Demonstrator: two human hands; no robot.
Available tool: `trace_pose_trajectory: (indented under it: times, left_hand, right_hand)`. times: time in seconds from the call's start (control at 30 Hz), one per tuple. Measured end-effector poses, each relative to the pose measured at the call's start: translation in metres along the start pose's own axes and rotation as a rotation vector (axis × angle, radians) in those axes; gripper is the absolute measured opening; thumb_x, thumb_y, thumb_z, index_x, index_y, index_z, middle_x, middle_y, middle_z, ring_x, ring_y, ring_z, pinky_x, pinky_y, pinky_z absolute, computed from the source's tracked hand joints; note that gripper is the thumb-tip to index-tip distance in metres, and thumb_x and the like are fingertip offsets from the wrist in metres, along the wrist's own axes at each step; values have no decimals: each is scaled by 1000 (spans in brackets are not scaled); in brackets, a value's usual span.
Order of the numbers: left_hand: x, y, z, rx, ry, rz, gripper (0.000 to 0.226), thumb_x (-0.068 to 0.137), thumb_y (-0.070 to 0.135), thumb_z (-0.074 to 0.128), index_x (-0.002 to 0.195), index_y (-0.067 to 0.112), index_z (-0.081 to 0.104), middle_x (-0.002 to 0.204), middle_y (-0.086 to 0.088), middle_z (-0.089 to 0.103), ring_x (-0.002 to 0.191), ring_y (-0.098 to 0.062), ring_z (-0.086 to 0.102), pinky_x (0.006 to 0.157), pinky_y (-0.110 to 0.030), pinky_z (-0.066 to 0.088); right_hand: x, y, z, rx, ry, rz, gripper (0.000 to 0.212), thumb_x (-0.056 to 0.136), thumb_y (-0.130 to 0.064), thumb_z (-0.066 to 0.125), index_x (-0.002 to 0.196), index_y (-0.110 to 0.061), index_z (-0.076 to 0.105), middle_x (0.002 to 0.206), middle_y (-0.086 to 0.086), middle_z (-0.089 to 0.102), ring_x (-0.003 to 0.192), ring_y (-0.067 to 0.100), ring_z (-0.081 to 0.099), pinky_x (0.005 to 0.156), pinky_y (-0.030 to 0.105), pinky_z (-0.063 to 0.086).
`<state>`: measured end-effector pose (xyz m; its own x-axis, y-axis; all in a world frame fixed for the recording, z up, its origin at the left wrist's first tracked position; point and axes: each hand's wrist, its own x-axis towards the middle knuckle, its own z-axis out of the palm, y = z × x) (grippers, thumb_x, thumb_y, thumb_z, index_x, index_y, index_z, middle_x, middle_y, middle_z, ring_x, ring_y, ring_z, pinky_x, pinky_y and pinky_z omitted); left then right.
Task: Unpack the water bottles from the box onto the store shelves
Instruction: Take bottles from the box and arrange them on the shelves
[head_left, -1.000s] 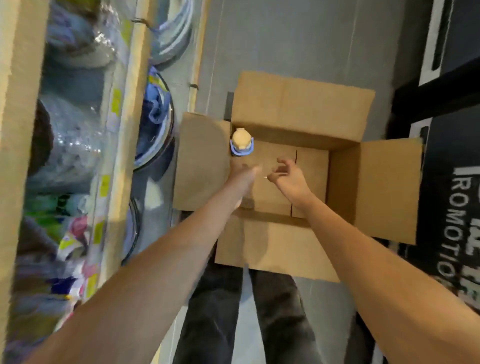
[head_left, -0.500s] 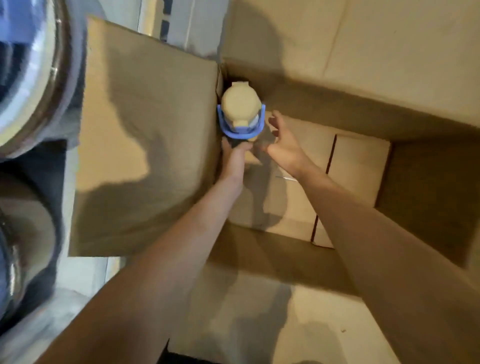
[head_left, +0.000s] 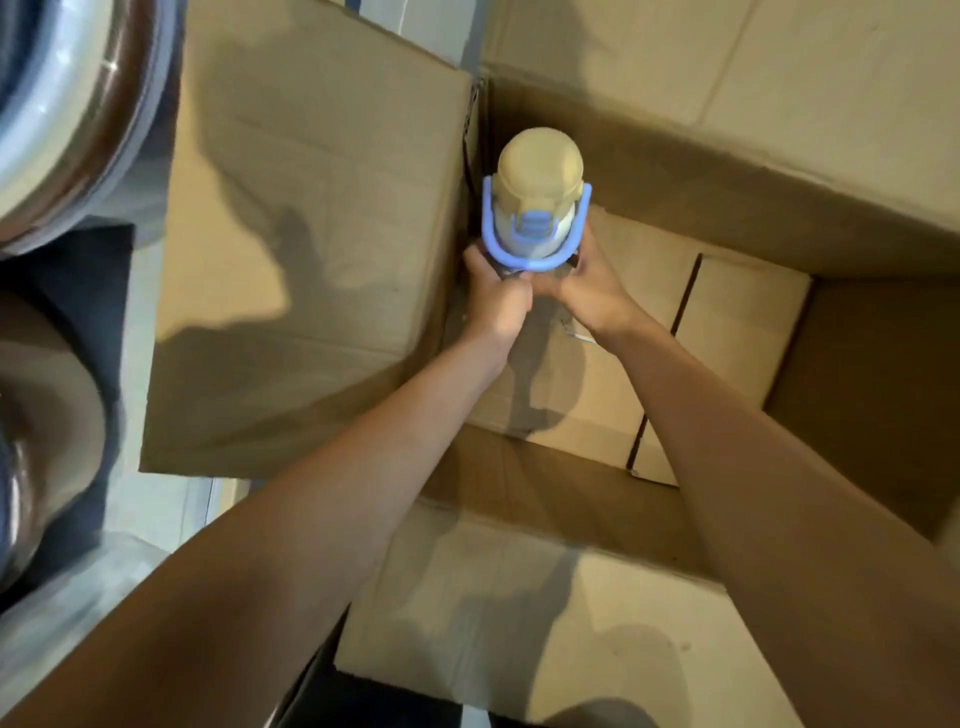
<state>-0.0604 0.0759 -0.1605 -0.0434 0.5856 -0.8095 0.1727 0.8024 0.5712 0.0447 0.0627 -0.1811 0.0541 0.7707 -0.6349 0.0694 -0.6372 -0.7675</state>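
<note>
**Both hands grip a water bottle in the box's far-left corner**

The water bottle (head_left: 537, 208) stands lid-up inside the open cardboard box (head_left: 857, 374), tucked into the box's far-left corner, close to both walls there. It has a tan domed lid (head_left: 540, 163) and a blue loop handle (head_left: 487, 228) folded down toward the near side. Whether its base rests on the box floor cannot be told.

The left hand (head_left: 498, 299) holds the bottle's left side and the right hand (head_left: 592, 288) its right side, both just below the handle. The fingers curl round the body and are largely hidden behind it. The two hands touch on the near side. Both forearms reach in over the box's near wall.

The box's flaps are folded outward. The left flap (head_left: 311, 234) lies flat outside the box's left wall. Beyond that flap, left of the box, sits a shiny metal bowl (head_left: 78, 114).
</note>
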Motion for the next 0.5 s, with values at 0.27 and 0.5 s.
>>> trace_pose_trajectory:
  times: [0.27,0.5]
  left_hand:
    - [-116,20,-7,85,-128,-3,55,64,23,58,113,9,38,115,-10,53,102,-15,53,91,-35,49]
    - [-232,61,-37,-62,-211,-80,46,71,-8,47,115,5,39,96,-2,53,84,-10,50,63,-15,41]
  right_hand:
    - [-95,-41,-27,-67,4,77,92,53,-43,90,132,-19,50,130,6,58,121,17,54,101,32,48]
    - [-205,-132,-46,-185,-111,20,57,69,-4,83,120,-5,57,111,2,66,95,-4,62,84,15,47]
